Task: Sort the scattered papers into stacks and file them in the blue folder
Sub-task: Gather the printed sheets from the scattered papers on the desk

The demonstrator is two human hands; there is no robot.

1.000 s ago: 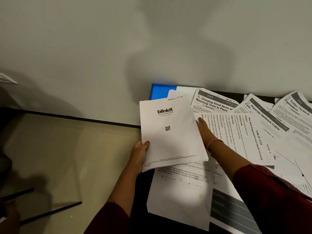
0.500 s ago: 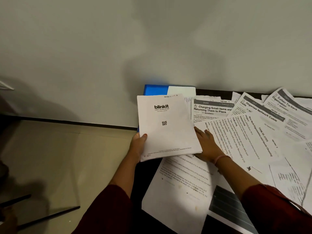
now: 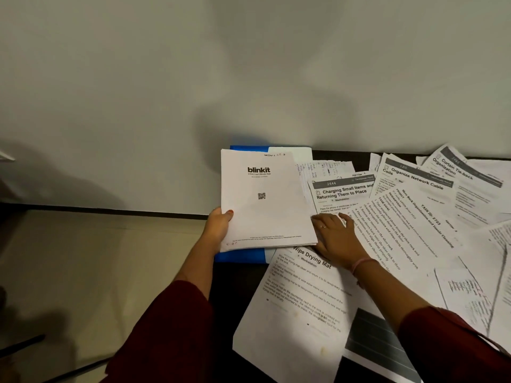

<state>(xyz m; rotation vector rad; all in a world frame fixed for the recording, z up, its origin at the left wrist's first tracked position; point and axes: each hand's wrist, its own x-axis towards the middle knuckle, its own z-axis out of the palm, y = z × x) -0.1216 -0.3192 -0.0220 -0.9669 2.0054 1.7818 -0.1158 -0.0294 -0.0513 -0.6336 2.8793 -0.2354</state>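
Lowered within the last second onto the blue folder (image 3: 240,256) at the worktop's (image 3: 235,283) far left corner, blinkit stack (image 3: 265,200) pinched by left hand (image 3: 218,226), right hand (image 3: 336,239) flat and open squaring its edge, scattered papers (image 3: 414,217) unsorted alongside

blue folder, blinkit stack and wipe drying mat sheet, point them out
blue folder (image 3: 240,256), head view, near edge below the stack
blinkit stack (image 3: 262,217), head view, blank middle of top sheet
wipe drying mat sheet (image 3: 293,322), head view, lower text area
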